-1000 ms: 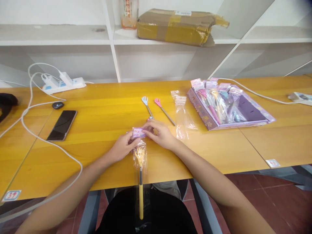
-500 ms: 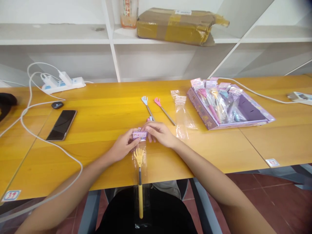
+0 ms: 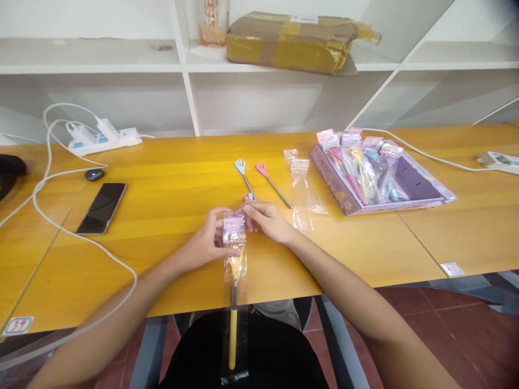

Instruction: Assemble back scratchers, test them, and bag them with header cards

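A yellow hand-shaped back scratcher [image 3: 233, 335] lies in a long clear plastic bag [image 3: 242, 294], its handle hanging past the table's front edge toward my lap. At the bag's top is a purple printed header card [image 3: 234, 229]. My left hand [image 3: 206, 237] grips the bag from the left, thumb across the front near the scratcher's claw and fingers beside and behind the card. With bent fingers, my right hand [image 3: 267, 220] pinches the card's upper right corner. Just beyond my hands rest a blue back scratcher [image 3: 245, 178] and a pink back scratcher [image 3: 274, 185], both unwrapped, their handles partly hidden.
Clear plastic bags [image 3: 300, 192] lie right of the pink scratcher. A purple display box [image 3: 336, 189] holds several bagged scratchers. To the left are a phone [image 3: 102, 208], a mouse [image 3: 94, 174], a power strip [image 3: 106, 140] and a looping white cable [image 3: 87, 240]. A taped carton [image 3: 292, 43] sits on the shelf.
My left thumb has slid down from the header card to the scratcher's claw, and the left fingers have spread wider. More of the card shows. My right hand stays at its corner.
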Available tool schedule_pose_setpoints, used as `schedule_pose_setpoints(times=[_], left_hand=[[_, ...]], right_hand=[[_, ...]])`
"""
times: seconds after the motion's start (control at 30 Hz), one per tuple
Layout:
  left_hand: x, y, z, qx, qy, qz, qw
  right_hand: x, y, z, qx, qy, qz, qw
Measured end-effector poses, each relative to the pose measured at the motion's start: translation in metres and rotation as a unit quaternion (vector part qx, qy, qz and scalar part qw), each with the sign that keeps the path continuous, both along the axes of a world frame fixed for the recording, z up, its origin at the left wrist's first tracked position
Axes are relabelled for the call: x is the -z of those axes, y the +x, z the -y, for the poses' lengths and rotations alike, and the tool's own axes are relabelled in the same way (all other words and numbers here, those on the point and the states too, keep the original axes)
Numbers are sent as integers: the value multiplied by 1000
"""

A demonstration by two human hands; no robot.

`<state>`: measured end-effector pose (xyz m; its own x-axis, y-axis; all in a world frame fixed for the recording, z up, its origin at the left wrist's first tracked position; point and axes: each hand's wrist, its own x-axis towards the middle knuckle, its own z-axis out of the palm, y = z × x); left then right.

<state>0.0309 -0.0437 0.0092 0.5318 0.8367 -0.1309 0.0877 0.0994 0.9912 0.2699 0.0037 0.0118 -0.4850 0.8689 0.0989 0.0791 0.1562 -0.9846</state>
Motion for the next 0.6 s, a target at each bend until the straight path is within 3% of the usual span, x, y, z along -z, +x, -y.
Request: schedule_pose_setpoints(times=[0.2,0.6], left_hand=[[-3,0,1,18,14,-32,999],[1,-3,1,18,42,-60,997]], right_hand=[[-2,-1,0,7,38,-11,999],[-3,1,0,5,27,-13,1000]])
